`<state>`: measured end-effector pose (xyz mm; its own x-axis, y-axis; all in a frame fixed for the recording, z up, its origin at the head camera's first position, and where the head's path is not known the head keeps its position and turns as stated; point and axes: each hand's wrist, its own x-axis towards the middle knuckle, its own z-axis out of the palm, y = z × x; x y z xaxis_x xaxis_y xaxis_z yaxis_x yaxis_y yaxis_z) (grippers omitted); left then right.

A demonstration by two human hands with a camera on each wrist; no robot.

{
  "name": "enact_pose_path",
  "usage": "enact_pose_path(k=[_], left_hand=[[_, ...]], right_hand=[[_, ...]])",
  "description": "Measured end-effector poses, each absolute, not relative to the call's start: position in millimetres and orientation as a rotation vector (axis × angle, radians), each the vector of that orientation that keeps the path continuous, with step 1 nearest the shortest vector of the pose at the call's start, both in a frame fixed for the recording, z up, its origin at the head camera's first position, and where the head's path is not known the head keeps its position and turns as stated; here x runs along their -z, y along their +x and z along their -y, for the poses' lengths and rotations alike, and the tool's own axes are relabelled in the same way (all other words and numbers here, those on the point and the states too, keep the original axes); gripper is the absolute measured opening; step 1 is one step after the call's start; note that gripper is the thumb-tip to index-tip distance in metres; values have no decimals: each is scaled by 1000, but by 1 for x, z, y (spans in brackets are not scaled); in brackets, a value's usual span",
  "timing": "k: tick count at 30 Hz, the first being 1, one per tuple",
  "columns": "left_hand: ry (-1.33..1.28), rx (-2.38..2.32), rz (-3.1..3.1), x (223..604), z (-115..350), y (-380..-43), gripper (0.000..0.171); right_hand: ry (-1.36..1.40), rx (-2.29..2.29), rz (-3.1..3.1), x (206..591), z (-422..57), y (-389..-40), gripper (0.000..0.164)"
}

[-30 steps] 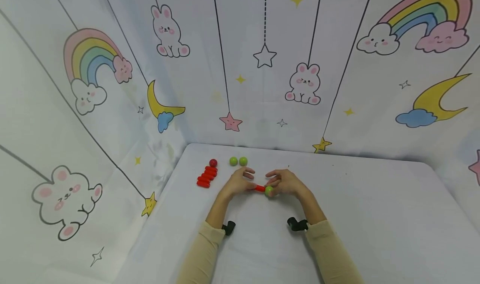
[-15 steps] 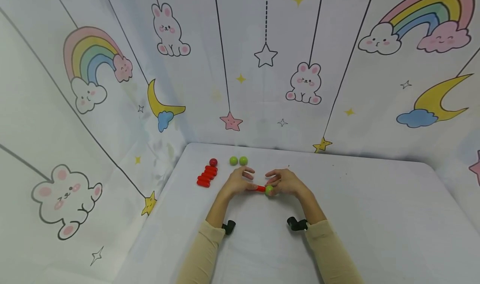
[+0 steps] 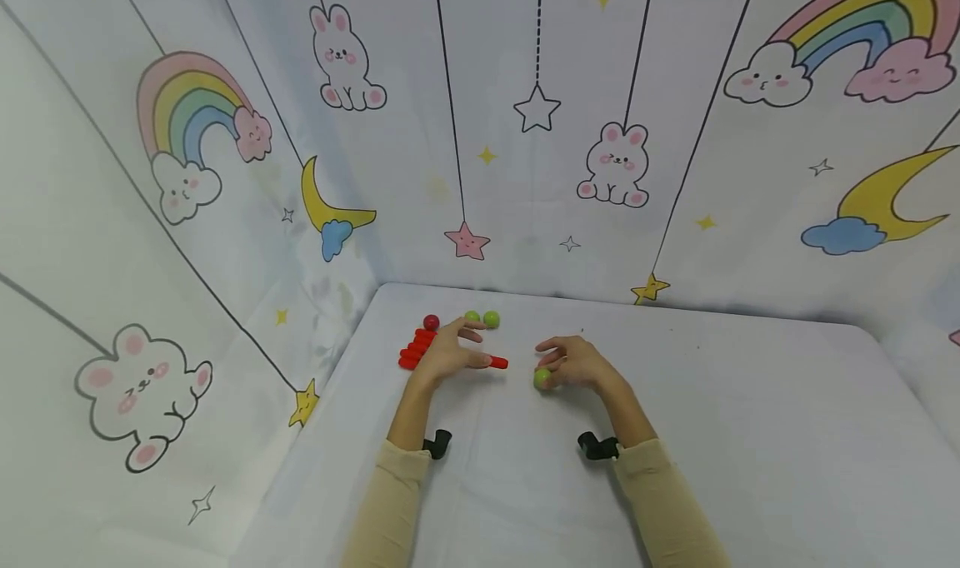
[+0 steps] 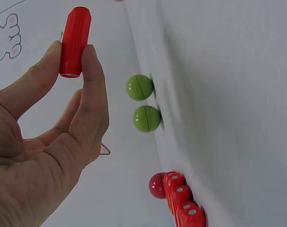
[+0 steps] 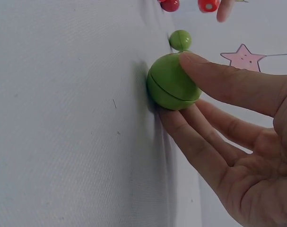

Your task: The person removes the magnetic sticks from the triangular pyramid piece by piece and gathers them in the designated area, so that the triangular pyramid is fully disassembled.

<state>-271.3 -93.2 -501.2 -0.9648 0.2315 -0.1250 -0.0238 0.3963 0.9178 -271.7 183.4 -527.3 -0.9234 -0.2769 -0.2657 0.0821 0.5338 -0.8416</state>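
Between thumb and forefinger, my left hand (image 3: pixel 447 353) pinches a short red rod (image 4: pixel 76 42), ribbed along its side and held above the white table. My right hand (image 3: pixel 573 364) holds a green ball (image 5: pixel 171 82) with a seam round it, low at the tabletop; its thumb lies on one side and a finger on the other. A gap separates the rod from this ball in the head view. Two more green balls (image 3: pixel 491 319) sit at the back, one partly behind my left fingers.
Several red rods (image 3: pixel 412 356) lie side by side left of my left hand, which partly covers them. A dark red ball (image 3: pixel 431 322) sits at their far end. The white table (image 3: pixel 720 435) meets a patterned cloth backdrop (image 3: pixel 420 243) behind.
My left hand has moved left and slightly back with the red rod, away from the green ball that the rod was up against. My right hand has stayed on that ball.
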Motion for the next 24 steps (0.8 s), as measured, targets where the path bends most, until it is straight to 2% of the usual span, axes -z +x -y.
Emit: enact_pose_path(k=[4, 24], left_hand=[[174, -1627, -2431, 497, 109, -270, 56], [23, -1727, -2413, 498, 174, -267, 64]], right_hand=[[-157, 1357, -2404, 529, -185, -272, 66], [-190, 1401, -2393, 531, -184, -272, 66]])
